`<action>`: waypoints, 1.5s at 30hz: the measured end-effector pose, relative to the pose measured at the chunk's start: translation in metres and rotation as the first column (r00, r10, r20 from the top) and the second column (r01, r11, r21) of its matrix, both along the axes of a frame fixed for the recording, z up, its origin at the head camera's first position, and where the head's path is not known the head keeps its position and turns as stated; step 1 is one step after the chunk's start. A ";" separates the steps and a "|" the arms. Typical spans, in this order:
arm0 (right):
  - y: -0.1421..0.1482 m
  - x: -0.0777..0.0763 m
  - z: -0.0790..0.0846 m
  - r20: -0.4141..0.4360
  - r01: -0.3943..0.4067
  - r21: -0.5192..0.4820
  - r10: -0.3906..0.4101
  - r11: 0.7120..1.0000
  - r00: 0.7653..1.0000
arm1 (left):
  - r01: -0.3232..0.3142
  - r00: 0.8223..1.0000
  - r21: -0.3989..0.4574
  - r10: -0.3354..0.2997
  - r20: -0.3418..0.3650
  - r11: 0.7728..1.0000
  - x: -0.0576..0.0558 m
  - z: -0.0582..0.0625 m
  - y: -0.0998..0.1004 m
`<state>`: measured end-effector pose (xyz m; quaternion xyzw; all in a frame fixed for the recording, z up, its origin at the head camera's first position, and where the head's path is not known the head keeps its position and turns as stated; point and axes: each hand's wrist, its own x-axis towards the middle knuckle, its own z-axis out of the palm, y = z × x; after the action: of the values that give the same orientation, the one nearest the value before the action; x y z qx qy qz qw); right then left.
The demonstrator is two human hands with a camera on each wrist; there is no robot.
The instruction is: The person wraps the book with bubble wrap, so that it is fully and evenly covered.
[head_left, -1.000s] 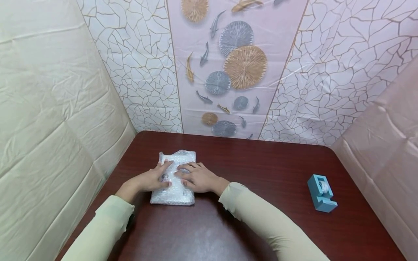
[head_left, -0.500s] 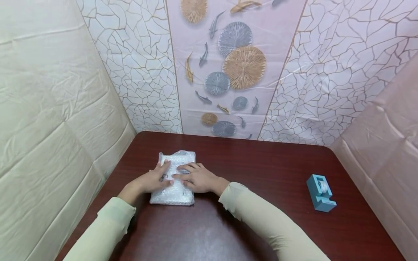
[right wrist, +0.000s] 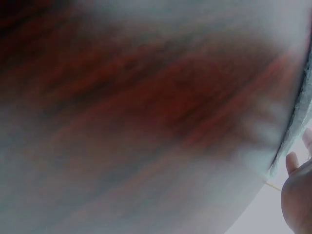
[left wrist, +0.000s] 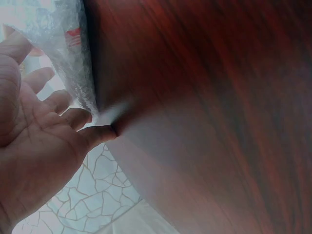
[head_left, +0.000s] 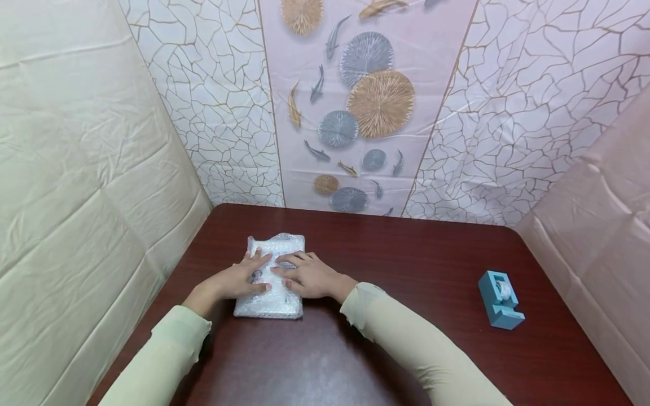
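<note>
A flat rectangular package in clear bubble wrap (head_left: 269,307) lies on the left part of the table. The left hand (head_left: 235,280) rests on its left side with fingers spread over the top. From the other side the right hand (head_left: 316,277) lays its spread fingers on the wrap. In the left wrist view a red mark shows through the bubble wrap (left wrist: 73,58), and the little finger of the left hand (left wrist: 44,122) touches the table. The right wrist view catches only part of the right hand (right wrist: 298,190) beside the package's edge (right wrist: 300,112).
A blue tape dispenser (head_left: 500,301) with a roll of clear tape stands on the right side of the dark red wooden table (head_left: 386,259). Cloth-covered walls (head_left: 101,186) enclose the table at the left, back and right.
Both hands stay on the package. The fingers of the left hand shift slightly over the wrap, and the right fingers move a little. The package stays in place.
</note>
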<state>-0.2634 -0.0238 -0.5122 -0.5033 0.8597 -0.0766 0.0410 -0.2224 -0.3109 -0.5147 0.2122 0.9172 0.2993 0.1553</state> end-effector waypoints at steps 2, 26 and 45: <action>0.000 -0.001 -0.001 0.003 0.009 0.003 -0.009 1.000 1.000 | -0.002 1.000 -0.035 0.002 -0.003 0.999 -0.003 -0.003 0.000; 0.007 -0.002 0.000 0.066 0.125 0.075 -0.130 0.989 0.989 | -0.029 0.998 -0.276 0.014 -0.058 0.961 0.001 0.028 0.018; 0.004 0.005 0.005 0.062 0.120 0.113 -0.127 0.986 0.990 | 0.002 0.997 -0.249 0.017 0.072 0.969 0.006 0.048 0.031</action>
<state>-0.2583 -0.0200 -0.5074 -0.4431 0.8902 -0.0491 0.0933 -0.2160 -0.2798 -0.4662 0.1764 0.9419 0.1903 0.2134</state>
